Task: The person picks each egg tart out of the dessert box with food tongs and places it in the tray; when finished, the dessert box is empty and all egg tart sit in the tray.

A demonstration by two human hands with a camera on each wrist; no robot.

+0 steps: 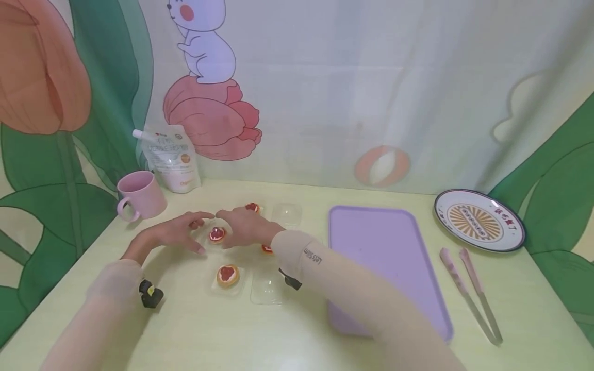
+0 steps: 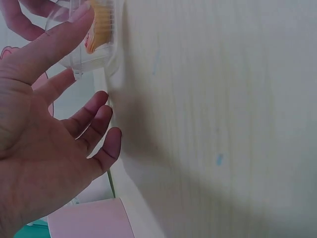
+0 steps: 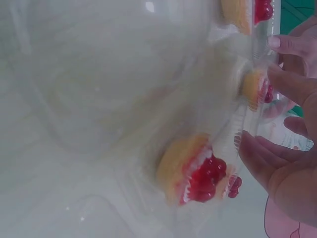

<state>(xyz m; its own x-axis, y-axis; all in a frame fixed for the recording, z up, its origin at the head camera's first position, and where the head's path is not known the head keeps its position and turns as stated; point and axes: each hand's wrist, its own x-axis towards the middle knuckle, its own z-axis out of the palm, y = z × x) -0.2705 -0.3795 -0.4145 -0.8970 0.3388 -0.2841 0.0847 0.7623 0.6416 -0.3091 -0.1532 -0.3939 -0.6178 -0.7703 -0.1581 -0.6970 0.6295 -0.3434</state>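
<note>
A red-topped tart (image 1: 216, 235) sits in a clear plastic container (image 2: 94, 62) between the two hands. My left hand (image 1: 178, 230) reaches it from the left, thumb and index finger (image 2: 54, 42) at the container's edge, the other fingers loosely bent off it. From the right my right hand (image 1: 246, 226) grips the same container, thumb and fingers spread around its rim; its palm (image 3: 294, 186) shows in the right wrist view. Nearer the front is another tart (image 1: 228, 275) in a clear base. Two more tarts (image 1: 252, 207) (image 1: 266, 249) are partly hidden by the right hand and sleeve.
Clear plastic pieces (image 1: 286, 214) (image 1: 268, 289) lie behind and in front of the right arm. A purple tray (image 1: 380, 263) is right of centre, with tongs (image 1: 473, 299) and a plate (image 1: 480, 220) beyond. A pink mug (image 1: 143, 196) and a pouch (image 1: 171, 159) stand back left.
</note>
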